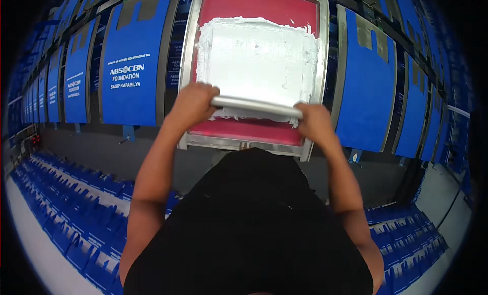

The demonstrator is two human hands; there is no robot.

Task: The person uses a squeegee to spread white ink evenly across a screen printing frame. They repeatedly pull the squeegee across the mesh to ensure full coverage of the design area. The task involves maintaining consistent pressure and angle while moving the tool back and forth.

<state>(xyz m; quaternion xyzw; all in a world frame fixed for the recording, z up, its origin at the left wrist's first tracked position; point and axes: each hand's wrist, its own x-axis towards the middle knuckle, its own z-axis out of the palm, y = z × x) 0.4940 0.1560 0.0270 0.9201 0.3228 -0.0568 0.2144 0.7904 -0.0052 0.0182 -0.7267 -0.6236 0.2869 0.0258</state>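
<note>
A metal-framed printing screen (244, 131) with red mesh lies in front of me, much of its middle coated in thick white ink (254, 61). Across the near part of the ink runs a squeegee (256, 106) with a pale bar-shaped handle, slightly blurred. My left hand (195, 102) is closed around its left end, and my right hand (315, 123) grips the right end. Both forearms reach forward over the screen's near edge. The squeegee's lower edge is hidden from above.
Blue fabric bag panels lie on boards to the left (129, 66) and right (366, 86) of the screen, in rows reaching both sides. More printed blue pieces (76, 193) are spread low at the left, and others (412, 244) at the lower right. A metal rail (81, 20) runs behind the boards.
</note>
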